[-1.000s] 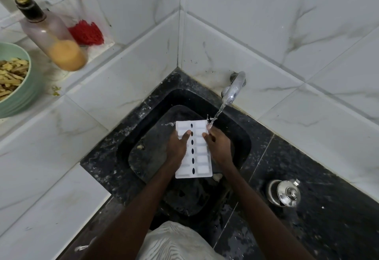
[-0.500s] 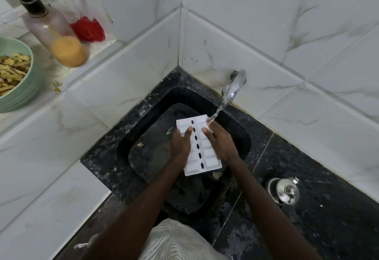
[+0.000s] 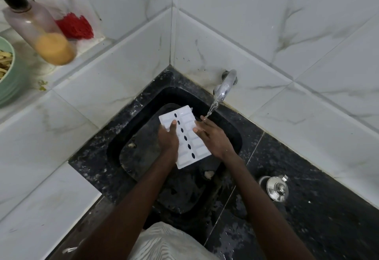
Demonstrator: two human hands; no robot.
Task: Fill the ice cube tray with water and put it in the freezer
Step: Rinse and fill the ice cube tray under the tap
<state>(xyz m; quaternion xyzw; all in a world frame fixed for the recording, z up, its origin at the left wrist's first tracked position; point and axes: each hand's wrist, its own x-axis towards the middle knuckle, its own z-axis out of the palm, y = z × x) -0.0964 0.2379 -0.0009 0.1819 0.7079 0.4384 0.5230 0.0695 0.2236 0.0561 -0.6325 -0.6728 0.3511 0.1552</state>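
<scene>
The white ice cube tray [image 3: 185, 136] is gripped between the left hand [image 3: 168, 139] and right hand [image 3: 213, 136], above the black sink [image 3: 123, 136]. Water from the tap [image 3: 225, 84] is received on the right fingertips [image 3: 203, 118], just beyond the tray's far corner.

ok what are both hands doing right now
Left hand: closed on the left edge of the ice cube tray.
Right hand: closed on the tray's right edge, water from the tap hitting its fingertips.
</scene>
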